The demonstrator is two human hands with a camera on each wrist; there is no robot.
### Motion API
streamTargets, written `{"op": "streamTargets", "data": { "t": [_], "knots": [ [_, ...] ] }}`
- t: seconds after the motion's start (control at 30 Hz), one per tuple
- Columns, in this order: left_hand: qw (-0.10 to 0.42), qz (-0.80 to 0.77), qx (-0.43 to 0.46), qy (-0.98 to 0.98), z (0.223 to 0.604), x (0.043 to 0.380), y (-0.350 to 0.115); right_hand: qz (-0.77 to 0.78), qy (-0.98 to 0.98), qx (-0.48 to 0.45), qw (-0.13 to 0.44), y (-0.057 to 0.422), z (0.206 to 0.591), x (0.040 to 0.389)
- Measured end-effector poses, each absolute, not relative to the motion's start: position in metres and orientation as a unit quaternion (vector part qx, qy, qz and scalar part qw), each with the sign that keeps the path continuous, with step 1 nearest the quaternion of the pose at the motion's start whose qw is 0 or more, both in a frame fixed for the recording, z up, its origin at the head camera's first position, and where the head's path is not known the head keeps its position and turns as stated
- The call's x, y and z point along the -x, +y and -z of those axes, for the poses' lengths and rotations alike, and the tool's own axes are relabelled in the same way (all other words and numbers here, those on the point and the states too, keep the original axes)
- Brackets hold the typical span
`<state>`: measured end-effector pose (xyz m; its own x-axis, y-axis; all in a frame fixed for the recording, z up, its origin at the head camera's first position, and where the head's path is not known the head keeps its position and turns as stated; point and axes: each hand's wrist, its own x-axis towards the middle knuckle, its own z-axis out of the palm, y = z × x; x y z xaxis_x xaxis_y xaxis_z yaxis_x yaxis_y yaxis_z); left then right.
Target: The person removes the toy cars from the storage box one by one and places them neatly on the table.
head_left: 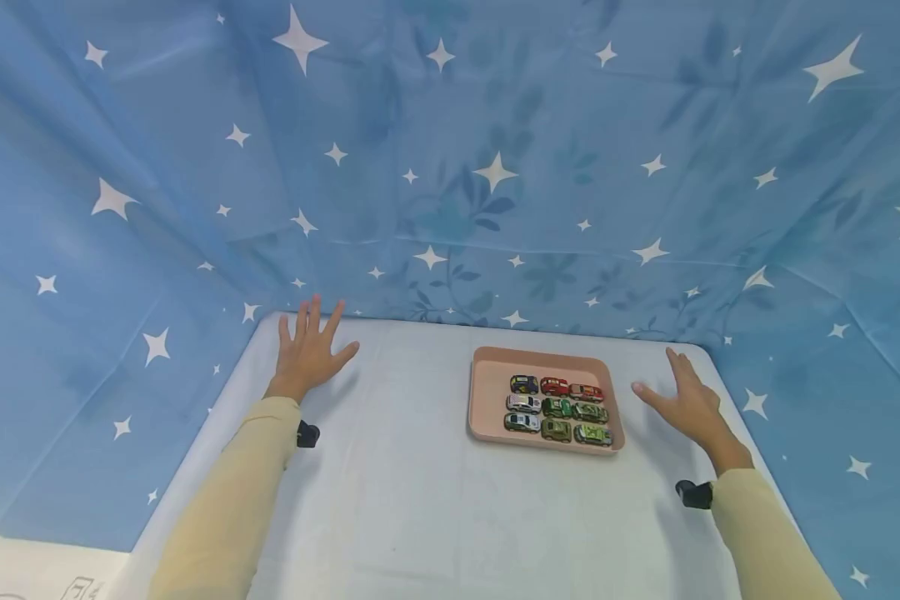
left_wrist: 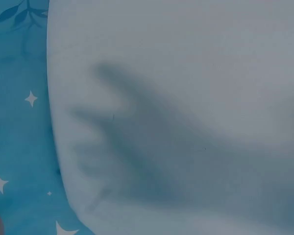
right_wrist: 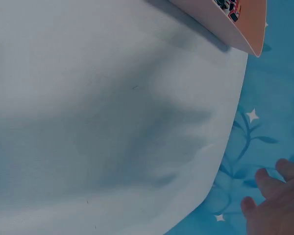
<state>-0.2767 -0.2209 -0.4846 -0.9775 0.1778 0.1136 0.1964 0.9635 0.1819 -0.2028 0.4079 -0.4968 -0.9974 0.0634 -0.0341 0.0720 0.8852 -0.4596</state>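
A shallow pink tray [head_left: 489, 400] lies right of the table's middle, holding several small toy cars [head_left: 557, 408] in rows. My left hand [head_left: 307, 354] hovers over the table's far left part, fingers spread and holding nothing. To the right of the tray my right hand [head_left: 686, 404] is raised above the table, apart from the tray, with straight fingers and nothing in them. The right wrist view catches part of that right hand [right_wrist: 279, 200] at its lower right and a corner of the pink tray [right_wrist: 215, 24] at the top. The left wrist view shows mainly the left hand's shadow.
A white-covered table [head_left: 390, 492] with rounded far corners spans the space under both arms. Blue fabric [head_left: 450, 192] with white stars and leaf prints rises behind it and along both sides. Dark wrist cameras [head_left: 308, 434] are strapped at both sleeves.
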Motion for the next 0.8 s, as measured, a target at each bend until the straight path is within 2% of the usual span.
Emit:
{"op": "streamTargets", "data": {
  "t": [0.27,0.8],
  "knots": [
    [0.041,0.096,0.093,-0.990,0.485,0.275,-0.219,0.297,0.953,-0.033,0.057,0.402,0.500,0.193],
    [0.038,0.117,0.103,-0.987,0.489,0.278,-0.200,0.373,0.924,-0.038,0.074,0.380,0.530,0.155]
  ]
}}
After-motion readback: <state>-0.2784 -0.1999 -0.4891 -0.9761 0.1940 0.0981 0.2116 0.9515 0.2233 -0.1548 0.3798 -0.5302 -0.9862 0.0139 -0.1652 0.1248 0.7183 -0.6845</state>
